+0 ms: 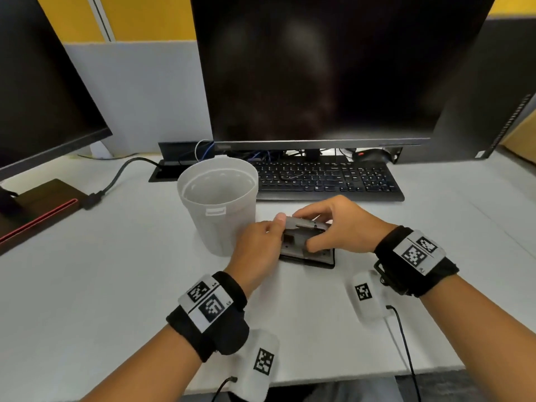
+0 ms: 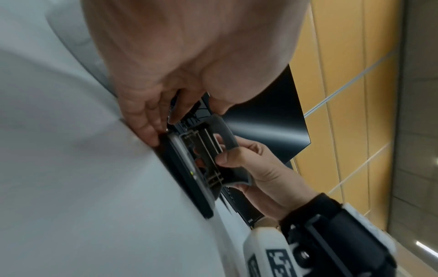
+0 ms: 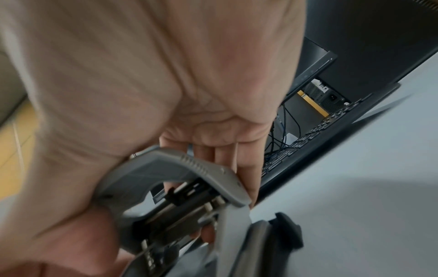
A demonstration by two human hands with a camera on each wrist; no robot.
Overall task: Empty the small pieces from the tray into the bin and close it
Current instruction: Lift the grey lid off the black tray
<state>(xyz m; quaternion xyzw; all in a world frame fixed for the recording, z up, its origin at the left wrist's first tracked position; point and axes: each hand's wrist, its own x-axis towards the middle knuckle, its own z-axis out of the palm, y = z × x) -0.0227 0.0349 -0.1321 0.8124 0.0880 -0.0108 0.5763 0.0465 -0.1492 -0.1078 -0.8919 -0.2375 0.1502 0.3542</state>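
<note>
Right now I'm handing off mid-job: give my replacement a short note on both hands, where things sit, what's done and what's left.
Left hand: grips the left end of the grey hole punch.
Right hand: fingers curled over its top handle.
The punch sits on the desk, just right of the open white bin.
Done: nothing visibly tipped in; whether the black base tray is freed is unclear.
Left: empty the tray into the bin, close it.
</note>
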